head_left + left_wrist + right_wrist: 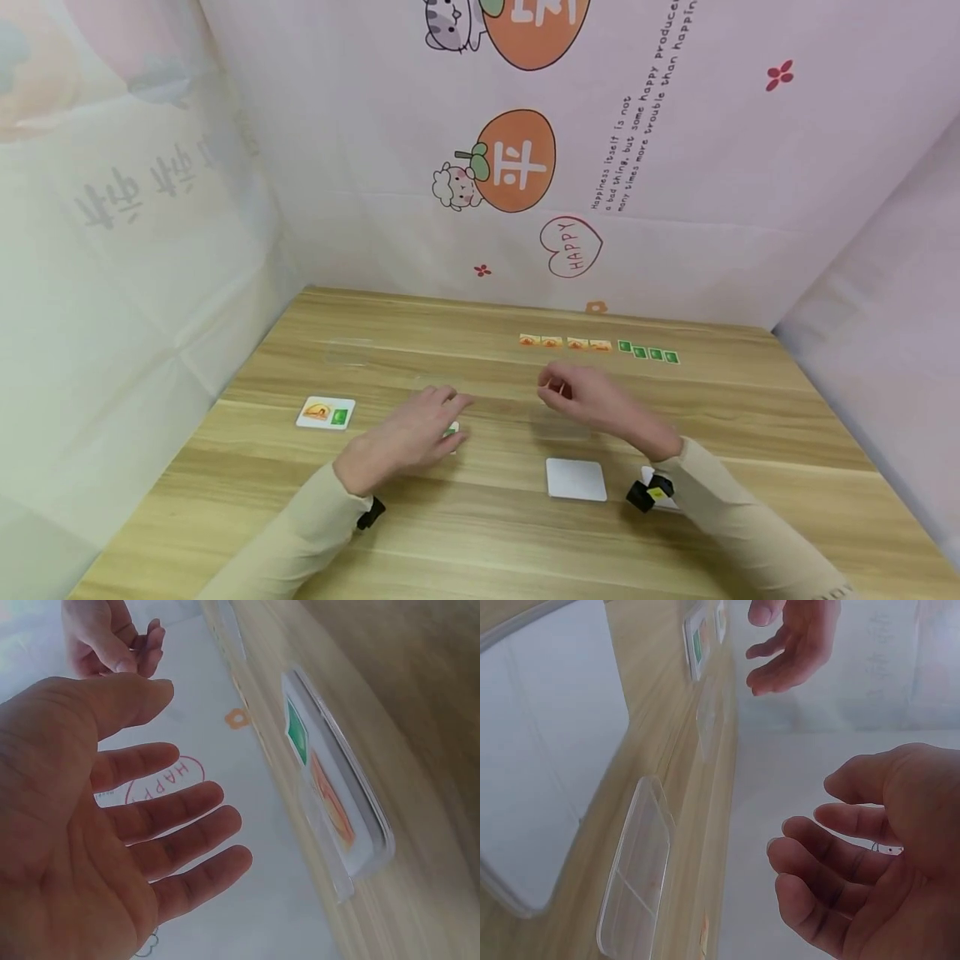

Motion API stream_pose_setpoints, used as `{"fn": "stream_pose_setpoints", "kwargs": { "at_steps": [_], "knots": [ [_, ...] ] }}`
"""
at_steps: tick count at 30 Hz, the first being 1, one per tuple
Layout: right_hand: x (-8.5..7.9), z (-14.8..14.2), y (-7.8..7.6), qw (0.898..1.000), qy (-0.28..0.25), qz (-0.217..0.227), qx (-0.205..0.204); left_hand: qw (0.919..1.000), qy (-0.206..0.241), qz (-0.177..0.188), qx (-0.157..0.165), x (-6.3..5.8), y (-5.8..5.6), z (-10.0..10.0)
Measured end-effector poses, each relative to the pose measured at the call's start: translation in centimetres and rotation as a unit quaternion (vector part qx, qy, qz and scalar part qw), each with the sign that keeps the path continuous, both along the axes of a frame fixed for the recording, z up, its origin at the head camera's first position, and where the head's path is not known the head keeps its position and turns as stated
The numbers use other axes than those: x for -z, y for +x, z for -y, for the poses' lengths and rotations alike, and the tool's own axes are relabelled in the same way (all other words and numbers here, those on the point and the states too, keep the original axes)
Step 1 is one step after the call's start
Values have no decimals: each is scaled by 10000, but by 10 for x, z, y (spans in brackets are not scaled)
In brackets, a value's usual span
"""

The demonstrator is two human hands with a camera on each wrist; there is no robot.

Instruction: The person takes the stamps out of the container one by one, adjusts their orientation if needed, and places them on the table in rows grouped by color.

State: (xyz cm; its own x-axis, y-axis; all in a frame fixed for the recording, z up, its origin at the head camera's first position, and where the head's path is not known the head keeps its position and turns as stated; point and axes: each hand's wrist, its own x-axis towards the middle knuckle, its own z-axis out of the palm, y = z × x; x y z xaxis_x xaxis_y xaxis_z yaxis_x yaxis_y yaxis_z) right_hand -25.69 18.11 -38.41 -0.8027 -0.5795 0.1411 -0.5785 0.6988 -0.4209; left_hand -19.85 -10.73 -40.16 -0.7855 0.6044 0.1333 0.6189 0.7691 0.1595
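My left hand [408,433] hovers over the table with its fingers extended and nothing in its grasp. Beneath it, mostly hidden in the head view, lies a white card [341,802] bearing an orange picture and a green square. My right hand [600,404] is raised above a clear plastic sheet [637,877], fingers loosely bent and holding nothing. Nearer to me is a blank white card [576,479]. A second white card [651,477] is partly covered by the right wrist. Farther left lies another card [325,423] with an orange picture and a green square.
Toward the back of the wooden table [480,542] is a row of small orange picture pieces [551,342], with several green squares [656,355] to their right. One more clear sheet [349,352] lies at the back left. Printed cloth [375,167] stands behind and at both sides.
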Motion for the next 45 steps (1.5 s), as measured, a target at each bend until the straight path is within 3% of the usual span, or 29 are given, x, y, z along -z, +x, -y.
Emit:
{"fn": "stream_pose_setpoints", "kwargs": {
  "at_steps": [6, 22, 34, 45],
  "knots": [
    [4, 9, 1, 9998, 0, -113, -142, 9994, 257, 217, -79, 3, 0, 12],
    [16, 31, 7, 9988, 90, 122, -467, 9987, 317, 363, -172, 10, -2, 32],
    [21, 58, 12, 9970, 272, 56, -726, 9970, 245, 675, -279, 23, -6, 46],
    [32, 85, 13, 9941, 286, 24, -1045, 9960, 117, 744, -477, 24, -9, 55]
  ]
}}
